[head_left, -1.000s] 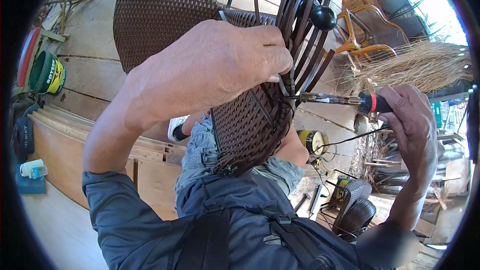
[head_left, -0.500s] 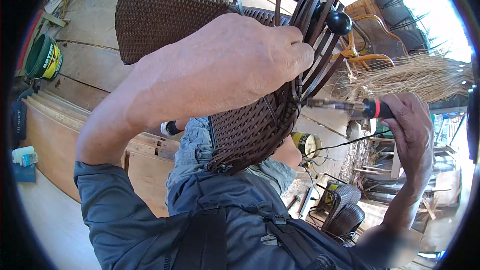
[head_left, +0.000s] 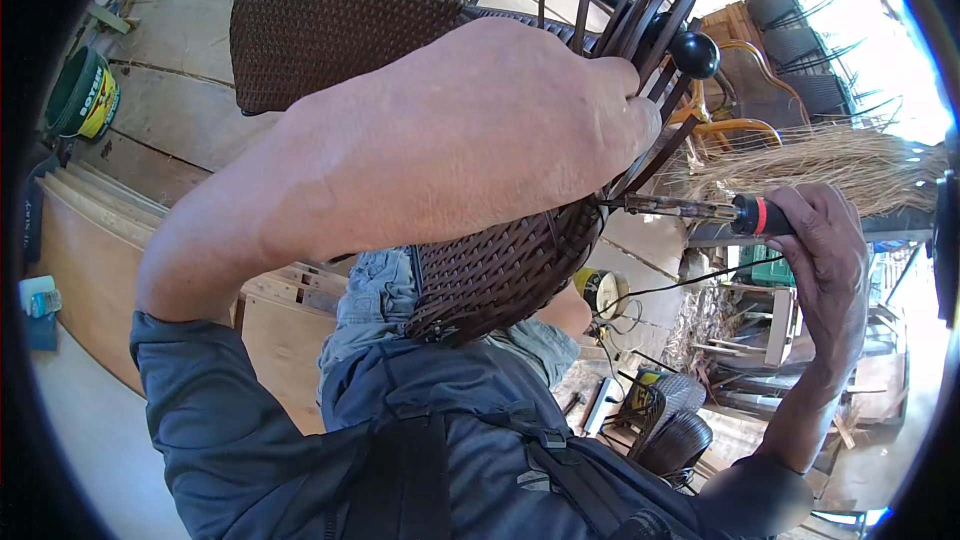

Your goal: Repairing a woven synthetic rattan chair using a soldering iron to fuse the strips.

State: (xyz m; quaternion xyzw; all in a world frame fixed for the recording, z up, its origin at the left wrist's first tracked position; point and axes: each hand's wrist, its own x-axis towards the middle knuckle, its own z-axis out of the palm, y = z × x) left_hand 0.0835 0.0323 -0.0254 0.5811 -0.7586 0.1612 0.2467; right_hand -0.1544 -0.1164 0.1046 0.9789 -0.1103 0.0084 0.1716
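A dark brown woven wicker piece (head_left: 505, 270) rests over my lap, with loose flat brown strips (head_left: 655, 0) fanning up from its far edge. My left hand (head_left: 560, 115) reaches across it, fingers bent closed at the base of the strips; its fingertips are partly hidden. In my right hand (head_left: 825, 245) is a corded soldering iron (head_left: 700, 209) with a black handle and a red band. Its metal tip meets the woven edge just below my left hand. Two black balls show among the strips, the nearer black ball (head_left: 695, 55) in full.
A larger woven brown panel (head_left: 335, 20) extends beyond my left forearm. The iron's black cord (head_left: 690, 283) hangs past a paint can (head_left: 600, 292). At left stand a green bucket (head_left: 85, 95) and a wooden bench (head_left: 85, 280). Dry fibre (head_left: 820, 170) lies at right.
My left hand has shifted slightly right, and the woven piece has tilted a little with its strips and ball moving right. The iron's tip still stays at the woven edge.
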